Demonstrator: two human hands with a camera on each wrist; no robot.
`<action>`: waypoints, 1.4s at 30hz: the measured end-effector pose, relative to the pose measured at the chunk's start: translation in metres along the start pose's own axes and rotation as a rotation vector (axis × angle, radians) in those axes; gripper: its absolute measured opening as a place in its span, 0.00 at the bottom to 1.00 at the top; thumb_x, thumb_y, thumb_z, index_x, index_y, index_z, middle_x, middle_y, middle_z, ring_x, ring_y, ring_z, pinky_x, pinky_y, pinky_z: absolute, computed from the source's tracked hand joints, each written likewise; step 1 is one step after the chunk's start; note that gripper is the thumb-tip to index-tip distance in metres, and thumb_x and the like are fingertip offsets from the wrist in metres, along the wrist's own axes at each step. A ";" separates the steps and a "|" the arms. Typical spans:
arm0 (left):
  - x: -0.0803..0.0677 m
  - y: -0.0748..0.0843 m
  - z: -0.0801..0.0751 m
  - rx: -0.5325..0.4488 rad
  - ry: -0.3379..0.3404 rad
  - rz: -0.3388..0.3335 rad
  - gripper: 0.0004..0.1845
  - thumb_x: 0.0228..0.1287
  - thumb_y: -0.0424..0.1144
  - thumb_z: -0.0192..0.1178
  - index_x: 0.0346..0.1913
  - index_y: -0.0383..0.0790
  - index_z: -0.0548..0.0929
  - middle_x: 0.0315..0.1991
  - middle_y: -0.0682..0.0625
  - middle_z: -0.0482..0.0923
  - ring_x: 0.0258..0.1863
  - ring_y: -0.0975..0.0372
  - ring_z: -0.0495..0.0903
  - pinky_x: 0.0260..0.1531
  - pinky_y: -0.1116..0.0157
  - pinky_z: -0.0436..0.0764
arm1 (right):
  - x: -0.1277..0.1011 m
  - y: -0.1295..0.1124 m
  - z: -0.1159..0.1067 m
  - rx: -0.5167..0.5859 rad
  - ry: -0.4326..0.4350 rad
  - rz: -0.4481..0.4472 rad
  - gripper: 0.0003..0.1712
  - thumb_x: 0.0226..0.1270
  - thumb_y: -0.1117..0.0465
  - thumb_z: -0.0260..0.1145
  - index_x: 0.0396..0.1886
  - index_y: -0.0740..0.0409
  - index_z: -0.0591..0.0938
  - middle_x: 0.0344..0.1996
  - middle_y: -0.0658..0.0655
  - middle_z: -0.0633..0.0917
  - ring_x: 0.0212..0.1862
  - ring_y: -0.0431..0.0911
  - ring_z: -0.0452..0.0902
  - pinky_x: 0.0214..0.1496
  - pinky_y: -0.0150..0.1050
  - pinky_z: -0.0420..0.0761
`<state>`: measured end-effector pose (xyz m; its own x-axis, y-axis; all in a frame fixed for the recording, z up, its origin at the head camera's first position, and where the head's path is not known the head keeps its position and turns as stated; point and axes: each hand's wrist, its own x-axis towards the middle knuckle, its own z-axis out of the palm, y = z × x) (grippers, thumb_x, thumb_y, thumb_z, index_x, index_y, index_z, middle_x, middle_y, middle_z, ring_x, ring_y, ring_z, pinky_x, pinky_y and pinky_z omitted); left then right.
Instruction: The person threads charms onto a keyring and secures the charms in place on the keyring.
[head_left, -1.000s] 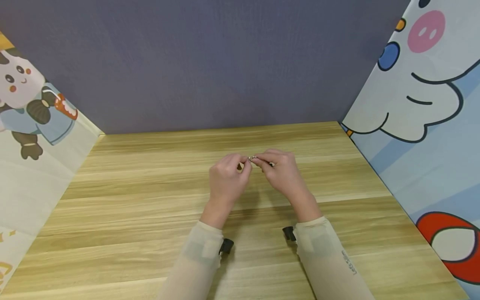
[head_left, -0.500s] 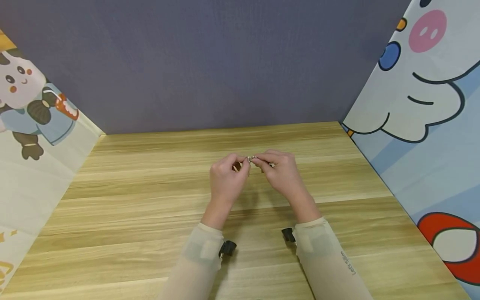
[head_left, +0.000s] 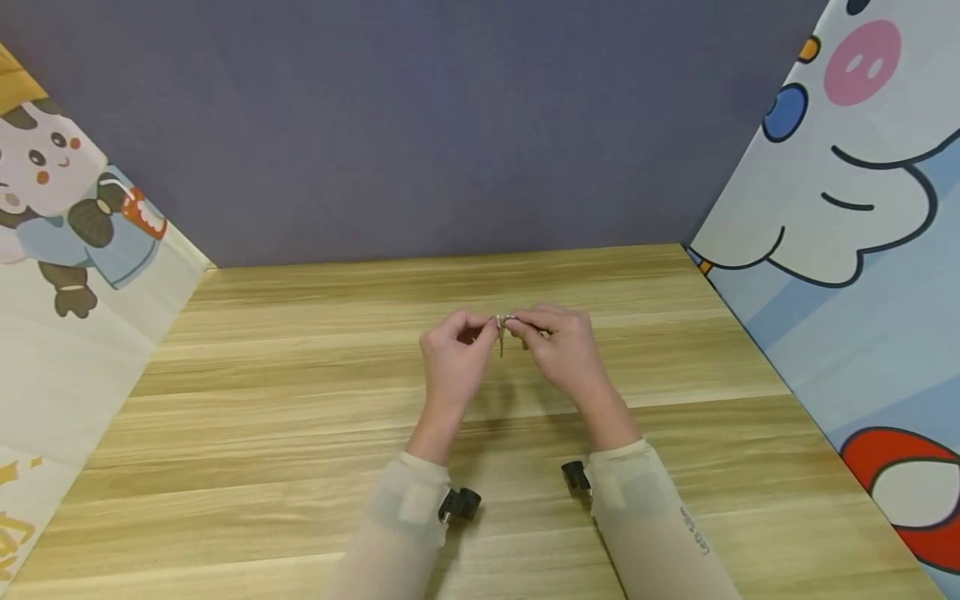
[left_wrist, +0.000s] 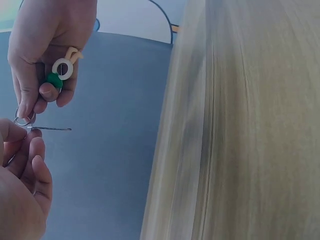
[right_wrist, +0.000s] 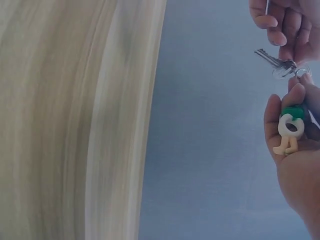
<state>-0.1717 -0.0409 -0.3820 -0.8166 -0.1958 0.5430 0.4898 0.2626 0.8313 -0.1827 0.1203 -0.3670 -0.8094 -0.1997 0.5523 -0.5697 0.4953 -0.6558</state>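
Observation:
Both hands meet above the wooden table, working on a small bunch of metal. My left hand [head_left: 457, 354] pinches between thumb and fingers at the head of a silver key [right_wrist: 270, 59], whose toothed blade points down between the hands. With thumb and forefinger my right hand [head_left: 561, 346] pinches the thin metal key ring [right_wrist: 301, 73], its fingertips right against the left ones. A small charm [right_wrist: 291, 125], green and white with peach-coloured legs, lies against the right hand's curled fingers. The left fingers partly hide where key and ring join.
The wood-grain table [head_left: 300, 400] spreads under both hands. A dark grey-blue wall [head_left: 450, 125] rises behind its far edge. Side panels with cartoon prints stand at left and right. Each sleeved forearm carries a small black wrist camera [head_left: 459, 504].
The key blade has swung into sight, hanging below the fingertips, where it was hidden a second ago. Both hands stay almost in place; the left has turned slightly.

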 end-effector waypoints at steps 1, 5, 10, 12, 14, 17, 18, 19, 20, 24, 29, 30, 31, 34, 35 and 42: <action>0.000 0.000 0.000 -0.014 0.001 -0.018 0.03 0.64 0.27 0.70 0.32 0.31 0.91 0.29 0.39 0.91 0.25 0.54 0.88 0.29 0.75 0.83 | 0.000 0.000 0.001 0.005 -0.001 0.008 0.08 0.71 0.65 0.73 0.45 0.64 0.93 0.33 0.58 0.93 0.29 0.46 0.84 0.34 0.33 0.84; -0.001 0.000 0.000 -0.025 0.002 -0.072 0.03 0.65 0.28 0.70 0.33 0.32 0.91 0.31 0.39 0.92 0.27 0.53 0.89 0.30 0.75 0.84 | -0.001 0.000 0.003 0.020 -0.004 0.023 0.08 0.72 0.65 0.73 0.45 0.64 0.93 0.32 0.58 0.92 0.30 0.45 0.83 0.35 0.33 0.83; -0.002 -0.003 -0.003 0.078 -0.027 -0.028 0.03 0.66 0.30 0.70 0.35 0.34 0.91 0.31 0.42 0.92 0.25 0.55 0.87 0.27 0.74 0.81 | -0.002 0.001 0.003 0.013 -0.020 0.025 0.08 0.72 0.65 0.73 0.44 0.64 0.93 0.31 0.57 0.92 0.29 0.44 0.82 0.35 0.34 0.83; -0.003 -0.004 -0.004 0.176 -0.042 0.048 0.03 0.66 0.31 0.69 0.36 0.34 0.90 0.30 0.43 0.92 0.24 0.56 0.86 0.26 0.72 0.81 | -0.002 0.001 0.003 -0.010 -0.033 0.018 0.08 0.72 0.65 0.73 0.44 0.63 0.93 0.31 0.57 0.92 0.29 0.44 0.82 0.35 0.34 0.84; -0.004 -0.005 -0.005 0.301 -0.048 0.154 0.02 0.67 0.32 0.69 0.37 0.35 0.89 0.30 0.45 0.91 0.24 0.56 0.85 0.25 0.69 0.82 | -0.003 0.001 0.002 -0.038 -0.043 0.001 0.07 0.72 0.65 0.73 0.44 0.63 0.93 0.30 0.57 0.92 0.29 0.44 0.82 0.35 0.35 0.84; -0.004 -0.004 -0.007 0.483 -0.031 0.320 0.02 0.67 0.33 0.68 0.37 0.37 0.88 0.32 0.46 0.91 0.25 0.57 0.87 0.26 0.66 0.86 | -0.003 0.000 0.002 -0.085 -0.051 -0.037 0.08 0.71 0.65 0.74 0.44 0.64 0.93 0.33 0.58 0.92 0.31 0.45 0.84 0.35 0.37 0.86; -0.004 -0.004 -0.007 0.530 -0.027 0.368 0.01 0.67 0.32 0.68 0.37 0.37 0.88 0.33 0.46 0.91 0.26 0.57 0.88 0.28 0.66 0.87 | -0.003 0.000 0.001 -0.095 -0.052 -0.049 0.08 0.71 0.65 0.74 0.45 0.64 0.93 0.33 0.58 0.93 0.31 0.45 0.85 0.35 0.37 0.86; -0.004 -0.003 -0.007 0.569 -0.022 0.412 0.01 0.66 0.32 0.69 0.37 0.38 0.88 0.33 0.46 0.91 0.27 0.57 0.89 0.30 0.65 0.88 | -0.003 0.000 0.001 -0.104 -0.052 -0.062 0.08 0.70 0.65 0.74 0.45 0.64 0.93 0.34 0.59 0.93 0.31 0.46 0.85 0.34 0.37 0.86; -0.004 -0.003 -0.007 0.603 -0.018 0.450 0.00 0.66 0.31 0.69 0.37 0.38 0.89 0.34 0.46 0.91 0.28 0.57 0.89 0.31 0.65 0.89 | -0.003 0.000 0.001 -0.115 -0.051 -0.076 0.08 0.70 0.65 0.74 0.45 0.65 0.93 0.34 0.59 0.93 0.31 0.46 0.85 0.34 0.38 0.86; -0.003 -0.002 -0.008 0.710 -0.011 0.561 0.01 0.64 0.30 0.71 0.36 0.39 0.89 0.33 0.47 0.92 0.31 0.56 0.91 0.36 0.63 0.91 | -0.004 -0.002 0.000 -0.138 -0.050 -0.116 0.08 0.70 0.66 0.74 0.45 0.66 0.93 0.34 0.59 0.92 0.30 0.46 0.84 0.32 0.38 0.85; -0.002 -0.004 -0.008 0.755 -0.026 0.605 0.03 0.66 0.30 0.68 0.35 0.37 0.90 0.32 0.47 0.92 0.30 0.57 0.92 0.34 0.64 0.91 | -0.005 -0.002 -0.001 -0.156 -0.063 -0.129 0.08 0.71 0.66 0.73 0.44 0.65 0.93 0.34 0.59 0.92 0.29 0.44 0.83 0.31 0.36 0.83; -0.002 -0.004 -0.008 0.754 -0.027 0.612 0.03 0.66 0.30 0.68 0.35 0.37 0.90 0.32 0.47 0.92 0.30 0.57 0.91 0.33 0.64 0.91 | -0.005 -0.002 -0.001 -0.158 -0.067 -0.129 0.08 0.71 0.66 0.73 0.44 0.65 0.93 0.33 0.59 0.92 0.29 0.44 0.82 0.31 0.36 0.83; -0.002 -0.005 -0.009 0.753 -0.029 0.618 0.03 0.66 0.30 0.68 0.35 0.37 0.90 0.32 0.47 0.92 0.29 0.57 0.91 0.32 0.64 0.90 | -0.005 -0.002 -0.001 -0.159 -0.069 -0.128 0.07 0.71 0.66 0.73 0.44 0.65 0.93 0.33 0.59 0.92 0.29 0.44 0.82 0.31 0.35 0.82; -0.002 -0.006 -0.010 0.743 -0.023 0.640 0.02 0.64 0.29 0.69 0.34 0.37 0.90 0.30 0.47 0.92 0.27 0.58 0.91 0.30 0.65 0.89 | -0.005 -0.002 -0.001 -0.162 -0.071 -0.128 0.07 0.71 0.66 0.73 0.44 0.65 0.93 0.33 0.59 0.92 0.29 0.44 0.81 0.30 0.35 0.82; -0.002 -0.006 -0.010 0.736 -0.020 0.647 0.02 0.63 0.29 0.69 0.33 0.38 0.90 0.30 0.47 0.91 0.27 0.58 0.90 0.29 0.64 0.89 | -0.005 -0.002 -0.001 -0.163 -0.072 -0.129 0.07 0.71 0.66 0.73 0.44 0.65 0.93 0.34 0.59 0.92 0.29 0.44 0.81 0.31 0.35 0.82; -0.001 -0.006 -0.011 0.666 -0.017 0.631 0.03 0.62 0.28 0.69 0.31 0.38 0.88 0.28 0.48 0.91 0.26 0.58 0.90 0.29 0.64 0.89 | -0.004 -0.002 -0.002 -0.138 -0.070 -0.117 0.08 0.71 0.65 0.73 0.45 0.64 0.93 0.36 0.58 0.93 0.31 0.44 0.84 0.33 0.36 0.83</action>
<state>-0.1704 -0.0528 -0.3869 -0.4647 0.1817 0.8666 0.5734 0.8076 0.1381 -0.1784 0.1217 -0.3668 -0.7496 -0.3182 0.5804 -0.6392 0.5759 -0.5098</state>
